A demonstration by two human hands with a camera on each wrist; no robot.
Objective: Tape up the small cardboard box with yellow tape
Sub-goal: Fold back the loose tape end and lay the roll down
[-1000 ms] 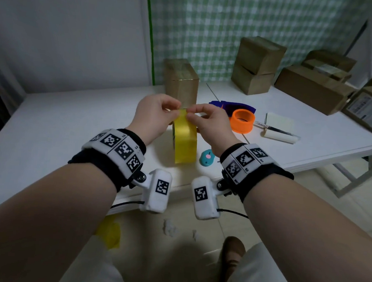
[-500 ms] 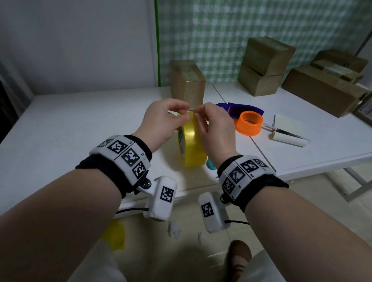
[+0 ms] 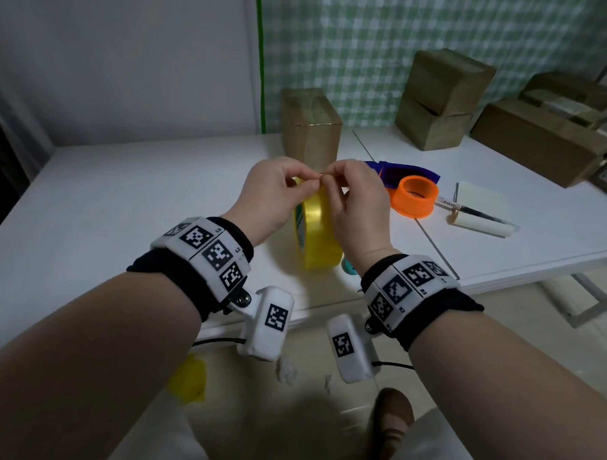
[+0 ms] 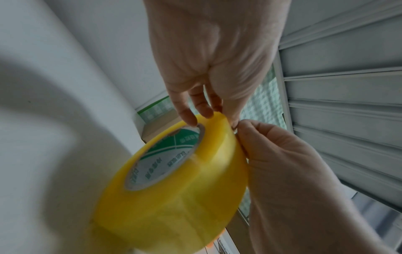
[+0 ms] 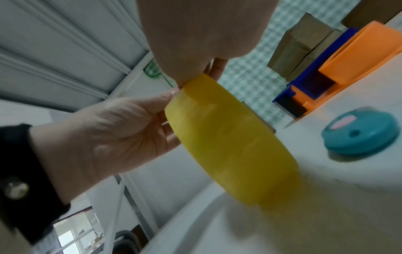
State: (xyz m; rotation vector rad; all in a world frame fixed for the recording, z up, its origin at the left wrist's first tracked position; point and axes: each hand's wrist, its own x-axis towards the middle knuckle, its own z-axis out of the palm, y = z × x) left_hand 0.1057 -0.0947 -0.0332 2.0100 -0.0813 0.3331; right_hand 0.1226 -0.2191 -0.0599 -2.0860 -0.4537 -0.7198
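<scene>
So from where I'm sitting we're barely started on this one. The white bench fills the middle of the head view, and the small cardboard box stands upright just above centre, behind the hands, with no yellow strip on it that I can make out. The yellow tape roll stands on edge at centre frame, in front of the box. My left hand pinches the roll near its top with fingers at the core, and my right hand pinches at the loose end right at the top. I'd say everything's left: peel, stick, wrap, cut.
</scene>
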